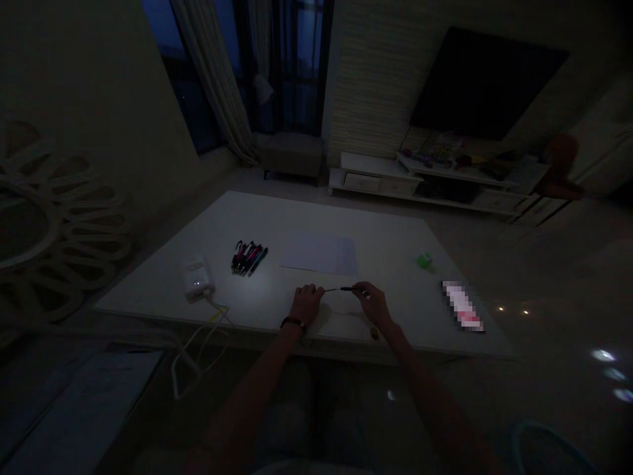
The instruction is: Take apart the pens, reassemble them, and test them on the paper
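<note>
Well, faint lines of print on a white sheet (pixel 319 254), too small to read, and a flat packet (pixel 462 307) pixelated past reading, at the table's right edge. Between both hands, over a white table (pixel 316 214) near its front edge, a thin black pen (pixel 345 289), pinched tight by the right hand (pixel 374 305) between thumb and fingertips. Left hand (pixel 306 305) curled, just at the pen's thin tip; contact or grip there impossible to tell in the dim light. Dark band (pixel 293 322) around the left wrist. Farther left, a bundle of pens (pixel 248 258) with red and black barrels, then a white plastic box (pixel 197 277) trailing a pale cable (pixel 217 315) over the edge. Right of the sheet, a small green object (pixel 424 261).
</note>
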### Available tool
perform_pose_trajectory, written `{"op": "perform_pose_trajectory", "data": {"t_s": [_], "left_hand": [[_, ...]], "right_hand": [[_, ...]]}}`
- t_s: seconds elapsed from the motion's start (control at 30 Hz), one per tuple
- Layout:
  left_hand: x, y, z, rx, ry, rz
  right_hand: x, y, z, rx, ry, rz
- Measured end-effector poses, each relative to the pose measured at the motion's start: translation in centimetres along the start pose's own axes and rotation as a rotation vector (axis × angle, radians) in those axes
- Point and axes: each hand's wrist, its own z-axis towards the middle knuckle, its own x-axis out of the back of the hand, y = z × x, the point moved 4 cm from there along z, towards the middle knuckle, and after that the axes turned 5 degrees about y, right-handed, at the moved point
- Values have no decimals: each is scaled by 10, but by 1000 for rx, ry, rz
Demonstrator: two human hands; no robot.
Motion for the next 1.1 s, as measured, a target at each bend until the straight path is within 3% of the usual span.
{"op": "perform_pose_trajectory", "data": {"t_s": [0.4,0.7,0.93,1.1], "left_hand": [[0,1,-1,1,7,4],[-2,0,-1,3,18,-9],[-1,0,-1,4,12,-10],[0,1,-2,-5,-1,11]], "right_hand": [[-17,-12,1,84,-65,-2],[3,-5,-1,57,42,3],[-12,-13,4,98,-34,11],[-9,-13,7,93,-77,9]]}}
